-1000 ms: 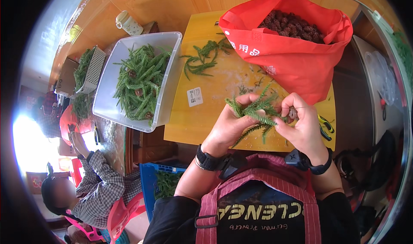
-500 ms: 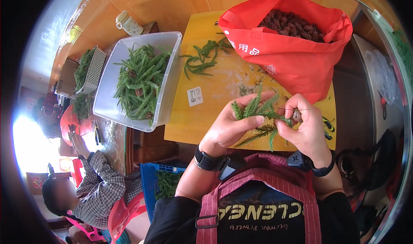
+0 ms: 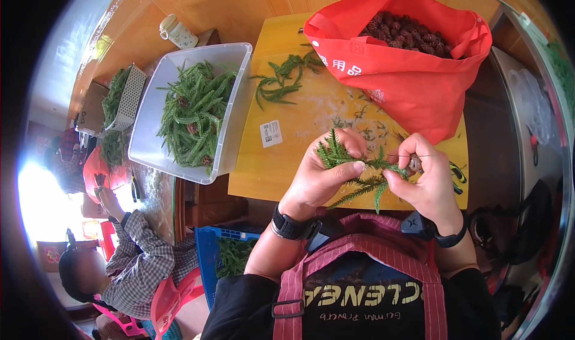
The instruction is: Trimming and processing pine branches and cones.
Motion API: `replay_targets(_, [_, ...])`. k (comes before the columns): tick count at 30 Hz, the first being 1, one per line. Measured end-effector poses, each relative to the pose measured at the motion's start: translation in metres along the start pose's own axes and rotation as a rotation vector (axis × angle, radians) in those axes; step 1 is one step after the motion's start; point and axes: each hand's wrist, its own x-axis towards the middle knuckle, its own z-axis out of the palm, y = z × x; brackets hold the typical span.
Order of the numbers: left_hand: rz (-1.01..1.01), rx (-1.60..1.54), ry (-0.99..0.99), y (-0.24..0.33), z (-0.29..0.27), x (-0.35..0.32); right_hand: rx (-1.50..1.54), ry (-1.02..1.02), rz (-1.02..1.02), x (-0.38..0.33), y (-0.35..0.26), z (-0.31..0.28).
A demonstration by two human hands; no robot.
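- Stretching left to right above the near tabletop (image 3: 257, 175), the green sprig (image 3: 377, 164) points its cone (image 3: 414, 162) right.
- Left hand (image 3: 323, 173) and right hand (image 3: 430, 171): fingers pinching the sprig, hiding parts of it.
- Pliers (image 3: 459, 174) lie right, partly covered by the right hand.
- Red bag (image 3: 413, 94) stands far right; clear tub (image 3: 144, 142) left.

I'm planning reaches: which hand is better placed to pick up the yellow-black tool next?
Probably the right hand: the tool lies beside it, though it pinches the sprig; the left hand is farther.
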Motion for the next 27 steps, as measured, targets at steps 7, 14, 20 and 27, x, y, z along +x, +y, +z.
replay_targets(7, [0.016,0.09,0.01,-0.0032,-0.0037,0.0007,0.066,-0.008,0.077,-0.0003,0.0022,-0.0017])
replay_targets(14, [0.079,0.115,0.063,-0.0052,0.0027,0.0023,0.091,-0.014,0.099,-0.0003,0.003,-0.0036])
replay_targets(20, [0.046,0.004,0.053,-0.0044,0.0008,0.002,0.105,-0.038,0.053,-0.0019,0.007,-0.0039])
replay_targets(27, [0.105,-0.065,-0.003,-0.0094,-0.0029,0.0025,0.173,-0.063,-0.011,-0.001,0.0054,-0.0033])
